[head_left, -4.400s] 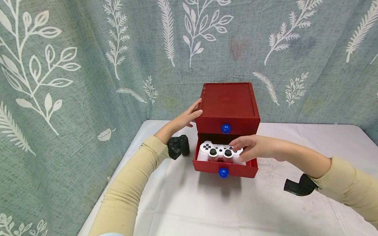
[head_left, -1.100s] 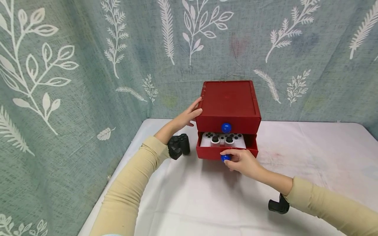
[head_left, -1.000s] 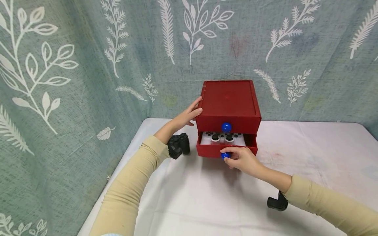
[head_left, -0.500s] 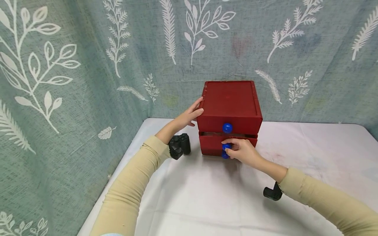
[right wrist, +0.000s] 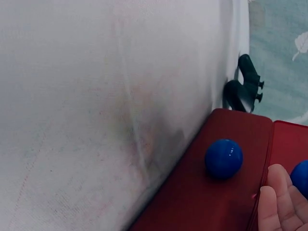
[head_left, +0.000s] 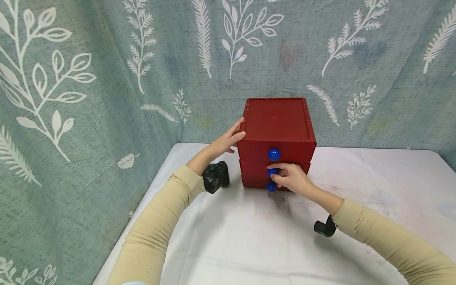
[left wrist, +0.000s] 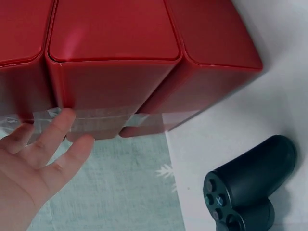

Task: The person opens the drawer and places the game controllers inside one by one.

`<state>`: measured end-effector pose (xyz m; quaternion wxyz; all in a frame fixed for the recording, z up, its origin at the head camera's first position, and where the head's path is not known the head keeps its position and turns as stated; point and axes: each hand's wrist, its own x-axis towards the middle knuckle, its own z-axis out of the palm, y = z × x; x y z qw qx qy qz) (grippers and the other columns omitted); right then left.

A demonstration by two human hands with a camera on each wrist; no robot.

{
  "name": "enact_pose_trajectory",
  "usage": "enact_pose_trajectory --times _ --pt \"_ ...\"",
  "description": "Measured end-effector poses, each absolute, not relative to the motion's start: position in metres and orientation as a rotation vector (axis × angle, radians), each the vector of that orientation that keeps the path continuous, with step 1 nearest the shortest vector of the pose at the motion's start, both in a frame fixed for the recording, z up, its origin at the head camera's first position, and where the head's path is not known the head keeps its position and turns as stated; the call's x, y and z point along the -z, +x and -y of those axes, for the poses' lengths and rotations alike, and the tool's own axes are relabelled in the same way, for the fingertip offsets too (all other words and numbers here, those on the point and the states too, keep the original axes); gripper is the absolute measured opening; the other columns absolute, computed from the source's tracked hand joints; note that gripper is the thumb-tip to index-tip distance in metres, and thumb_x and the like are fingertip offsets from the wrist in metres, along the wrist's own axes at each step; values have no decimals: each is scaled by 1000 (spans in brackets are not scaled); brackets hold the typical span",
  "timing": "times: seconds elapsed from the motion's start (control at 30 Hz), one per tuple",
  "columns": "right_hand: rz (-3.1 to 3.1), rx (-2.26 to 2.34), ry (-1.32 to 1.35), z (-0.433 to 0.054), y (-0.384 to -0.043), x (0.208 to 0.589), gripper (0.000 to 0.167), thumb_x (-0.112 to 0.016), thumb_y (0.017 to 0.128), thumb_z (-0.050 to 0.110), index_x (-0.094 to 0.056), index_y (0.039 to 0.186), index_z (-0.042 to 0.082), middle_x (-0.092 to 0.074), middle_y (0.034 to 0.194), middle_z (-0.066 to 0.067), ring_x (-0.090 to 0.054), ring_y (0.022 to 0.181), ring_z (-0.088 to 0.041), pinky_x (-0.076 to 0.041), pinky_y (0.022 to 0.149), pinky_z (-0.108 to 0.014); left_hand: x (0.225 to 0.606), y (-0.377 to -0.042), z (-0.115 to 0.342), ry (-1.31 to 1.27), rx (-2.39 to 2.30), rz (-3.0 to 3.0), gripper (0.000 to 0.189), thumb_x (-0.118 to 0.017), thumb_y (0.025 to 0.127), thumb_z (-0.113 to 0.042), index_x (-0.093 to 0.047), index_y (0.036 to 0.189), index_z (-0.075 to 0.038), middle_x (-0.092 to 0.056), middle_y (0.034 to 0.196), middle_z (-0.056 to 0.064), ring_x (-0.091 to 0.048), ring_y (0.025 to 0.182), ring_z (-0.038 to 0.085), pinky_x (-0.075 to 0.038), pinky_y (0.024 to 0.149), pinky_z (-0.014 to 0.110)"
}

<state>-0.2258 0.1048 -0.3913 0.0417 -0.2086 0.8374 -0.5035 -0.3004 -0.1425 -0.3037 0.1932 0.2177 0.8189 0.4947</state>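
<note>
A red drawer cabinet (head_left: pixel 278 118) with blue ball knobs stands on the table, its drawers flush at the front. My right hand (head_left: pixel 293 179) pinches the middle blue knob (head_left: pixel 272 172) between thumb and fingers. The upper knob (head_left: pixel 274 154) and the lower knob (head_left: pixel 271 186) are untouched. With fingers spread, my left hand (head_left: pixel 224 144) rests against the cabinet's left side; clear tape (left wrist: pixel 103 114) runs along that side in the left wrist view. The white game controller is hidden inside the middle drawer (head_left: pixel 254 167).
A black game controller (left wrist: pixel 250 183) lies on the white-covered table (head_left: pixel 231 245) left of the cabinet, partly behind my left wrist in the head view. A patterned green curtain (head_left: pixel 213 91) hangs behind and along the left.
My right hand went from above the open drawer to its knob, then moved away from me with it. The middle drawer has slid in, hiding the white game controller. My left hand has stayed put.
</note>
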Motion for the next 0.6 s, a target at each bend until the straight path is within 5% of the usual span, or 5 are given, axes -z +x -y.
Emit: enact_pose_trajectory --times 0.17,0.6 --pt "-2540 1514 -632 -107 -228 388 32 -61 85 11 -62 116 2 -67 81 -18 -61 60 -23 -53 63 -35 291 -290 140 607 -1388 -2270 65 -35 94 -39 2 147 -35 -3 154 6 -40 124 39 -34 94 58" --pt "-2477 1524 -581 -108 -224 387 37 -59 88 13 -56 123 1 -67 90 -20 -63 63 -26 -53 62 -34 311 -306 144 631 -1371 -2330 62 -34 91 -54 -1 143 -48 -6 154 0 -43 122 34 -35 93 58"
